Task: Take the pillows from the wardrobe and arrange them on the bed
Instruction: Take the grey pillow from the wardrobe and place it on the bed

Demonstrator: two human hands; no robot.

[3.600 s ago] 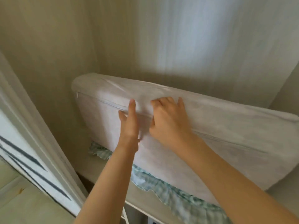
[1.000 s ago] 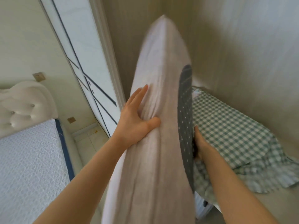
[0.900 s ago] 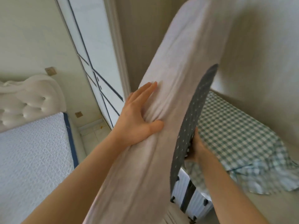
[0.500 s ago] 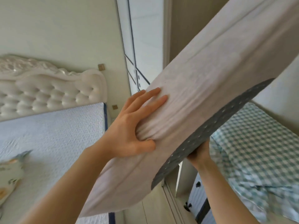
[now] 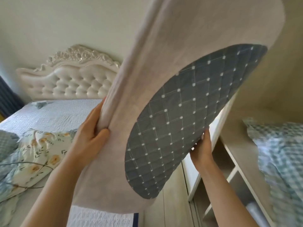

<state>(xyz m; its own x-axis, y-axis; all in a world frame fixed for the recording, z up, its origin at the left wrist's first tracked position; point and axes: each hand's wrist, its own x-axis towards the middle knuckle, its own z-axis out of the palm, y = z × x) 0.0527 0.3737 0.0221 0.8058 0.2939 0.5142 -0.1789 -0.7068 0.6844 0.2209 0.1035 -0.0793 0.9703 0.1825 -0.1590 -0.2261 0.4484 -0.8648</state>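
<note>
A long pillow in a pale cover (image 5: 157, 51), with a dark grey quilted dotted side, fills the middle of the head view, lifted and tilted. My left hand (image 5: 89, 136) grips its left edge, thumb and fingers pinching the fabric. My right hand (image 5: 202, 149) holds the lower right rim from underneath, its fingers partly hidden behind the grey side. The bed (image 5: 54, 112), with a white quilted cover and a tufted cream headboard (image 5: 68, 82), lies to the left. A floral pillow (image 5: 37, 154) lies on it.
The open wardrobe (image 5: 232, 163) stands at right, with white shelf dividers below. A green checked cloth (image 5: 282, 154) lies on its shelf. A blue-grey checked pillow corner (image 5: 6, 143) shows at the far left. A thin cable crosses the floral pillow.
I have turned left from the wardrobe toward the bed, carrying the pillow out. The pillow has swung so its grey side faces me. The headboard and floral pillow have come into view.
</note>
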